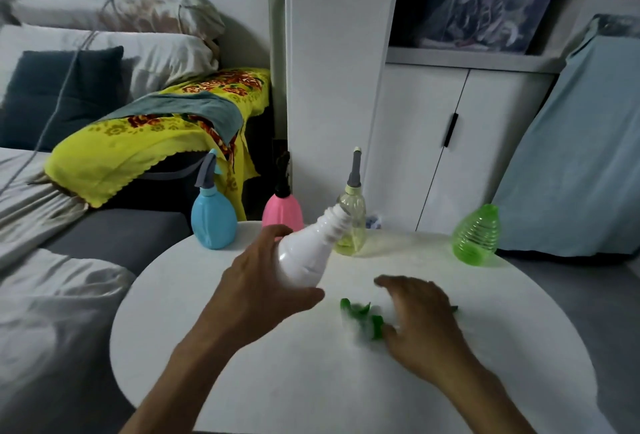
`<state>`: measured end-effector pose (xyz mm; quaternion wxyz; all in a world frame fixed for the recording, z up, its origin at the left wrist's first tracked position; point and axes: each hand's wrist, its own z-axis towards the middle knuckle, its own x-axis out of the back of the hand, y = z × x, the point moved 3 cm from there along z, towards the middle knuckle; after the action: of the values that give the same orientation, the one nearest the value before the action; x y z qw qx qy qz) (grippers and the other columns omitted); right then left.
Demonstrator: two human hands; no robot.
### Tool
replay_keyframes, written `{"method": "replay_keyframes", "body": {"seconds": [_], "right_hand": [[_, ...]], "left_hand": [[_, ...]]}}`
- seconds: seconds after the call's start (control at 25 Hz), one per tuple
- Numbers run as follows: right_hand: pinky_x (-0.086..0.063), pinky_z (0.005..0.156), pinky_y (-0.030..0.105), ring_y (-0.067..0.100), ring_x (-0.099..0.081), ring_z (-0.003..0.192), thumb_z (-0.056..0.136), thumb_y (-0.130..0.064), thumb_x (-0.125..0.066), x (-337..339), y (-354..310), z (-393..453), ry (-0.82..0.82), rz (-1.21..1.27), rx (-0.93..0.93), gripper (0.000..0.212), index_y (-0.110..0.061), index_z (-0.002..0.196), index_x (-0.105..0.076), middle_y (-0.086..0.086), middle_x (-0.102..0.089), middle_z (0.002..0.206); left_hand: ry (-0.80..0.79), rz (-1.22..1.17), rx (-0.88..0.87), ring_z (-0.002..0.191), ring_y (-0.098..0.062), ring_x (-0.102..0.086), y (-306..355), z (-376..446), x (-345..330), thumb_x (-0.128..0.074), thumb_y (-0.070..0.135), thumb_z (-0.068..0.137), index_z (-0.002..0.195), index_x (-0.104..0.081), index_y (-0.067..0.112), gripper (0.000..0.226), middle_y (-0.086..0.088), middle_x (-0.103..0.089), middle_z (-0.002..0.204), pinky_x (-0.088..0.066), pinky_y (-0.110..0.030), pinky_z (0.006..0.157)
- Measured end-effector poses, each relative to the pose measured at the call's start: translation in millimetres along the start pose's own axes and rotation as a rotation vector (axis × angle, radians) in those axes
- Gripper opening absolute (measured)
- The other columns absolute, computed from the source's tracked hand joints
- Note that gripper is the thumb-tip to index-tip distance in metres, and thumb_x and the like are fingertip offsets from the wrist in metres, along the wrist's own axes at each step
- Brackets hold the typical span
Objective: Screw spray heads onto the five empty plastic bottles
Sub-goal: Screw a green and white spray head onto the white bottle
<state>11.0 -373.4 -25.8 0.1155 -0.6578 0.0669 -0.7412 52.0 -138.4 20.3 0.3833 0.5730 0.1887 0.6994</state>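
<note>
No label, brand or writing can be read on any bottle. The left hand (258,281) grasps a white bottle (309,253) by its body, tilted, its bare threaded neck pointing up and right, no spray head on it. The right hand (420,316) lies over a blurred green spray head (363,321) on the white round table (311,381); whether the fingers hold it I cannot tell. At the table's far edge stand a blue bottle (214,222) with a grey spray head, a pink bottle (282,213) with a dark head, and a clear yellowish bottle (352,225) with a grey head; all three look empty. A green ribbed bottle (477,236) stands apart at the right, open-necked and empty.
</note>
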Motion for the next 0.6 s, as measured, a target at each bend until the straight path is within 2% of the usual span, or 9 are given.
{"method": "replay_keyframes", "body": {"seconds": [0.08,0.16,0.24,0.4,0.48,0.56,0.6], "right_hand": [[-0.008,0.118,0.043,0.015,-0.035,0.137,0.086,-0.024,-0.052,-28.4,0.0,2.9,-0.107,-0.165,-0.006,0.048,-0.032,0.133,-0.049,-0.013,-0.052,0.137],[-0.008,0.116,0.046,0.018,-0.041,0.131,0.087,-0.020,-0.050,-44.2,-2.9,6.9,-0.125,-0.233,-0.006,0.041,-0.030,0.127,-0.052,-0.010,-0.058,0.127],[-0.009,0.115,0.045,0.018,-0.045,0.126,0.089,-0.017,-0.052,-51.0,0.1,10.7,-0.072,-0.303,-0.001,0.043,-0.029,0.130,-0.050,-0.008,-0.061,0.122],[-0.009,0.117,0.043,0.023,-0.033,0.141,0.091,-0.013,-0.051,-56.6,0.0,15.0,-0.057,-0.390,0.041,0.057,-0.023,0.145,-0.037,-0.002,-0.056,0.140],[-0.021,0.113,0.039,0.023,-0.040,0.137,0.093,-0.016,-0.053,-38.8,-8.9,15.8,0.073,-0.248,0.051,0.048,-0.023,0.140,-0.044,-0.001,-0.058,0.138],[-0.042,0.091,0.036,0.023,-0.059,0.112,0.091,-0.019,-0.062,-1.1,-12.8,14.8,0.402,0.120,0.025,0.034,-0.023,0.124,-0.056,0.001,-0.069,0.119],[-0.044,0.080,0.033,0.021,-0.064,0.100,0.088,-0.020,-0.066,20.5,-9.1,12.2,0.538,0.371,-0.018,0.030,-0.026,0.116,-0.058,-0.001,-0.071,0.109]], "left_hand": [[0.031,0.112,-0.016,0.087,-0.010,-0.055,-6.5,-1.8,-2.3,-0.087,0.051,0.053,0.110,-0.035,0.042,0.078,0.015,-0.051,0.099,-0.041,-0.016,0.069],[0.040,0.154,-0.010,0.087,-0.010,-0.052,-13.0,-3.3,-4.3,-0.087,0.051,0.054,0.109,-0.033,0.044,0.078,0.015,-0.049,0.100,-0.036,-0.014,0.068],[0.033,0.187,-0.019,0.087,-0.010,-0.051,-18.3,-4.8,-5.4,-0.085,0.054,0.053,0.111,-0.034,0.045,0.078,0.017,-0.048,0.100,-0.036,-0.016,0.069],[0.017,0.206,-0.021,0.090,-0.011,-0.052,-21.7,-3.2,-4.8,-0.087,0.052,0.055,0.117,-0.041,0.037,0.079,0.015,-0.048,0.103,-0.040,-0.021,0.076],[0.019,0.199,0.007,0.093,-0.012,-0.051,-26.1,-1.0,-1.9,-0.087,0.050,0.056,0.120,-0.043,0.034,0.079,0.013,-0.048,0.105,-0.041,-0.023,0.079],[0.023,0.184,0.053,0.095,-0.012,-0.050,-31.1,0.6,0.8,-0.088,0.048,0.058,0.126,-0.043,0.029,0.083,0.011,-0.049,0.109,-0.040,-0.022,0.082],[0.030,0.179,0.058,0.095,-0.012,-0.050,-32.6,1.3,1.1,-0.088,0.048,0.058,0.126,-0.044,0.028,0.084,0.010,-0.049,0.110,-0.040,-0.022,0.083]]}}
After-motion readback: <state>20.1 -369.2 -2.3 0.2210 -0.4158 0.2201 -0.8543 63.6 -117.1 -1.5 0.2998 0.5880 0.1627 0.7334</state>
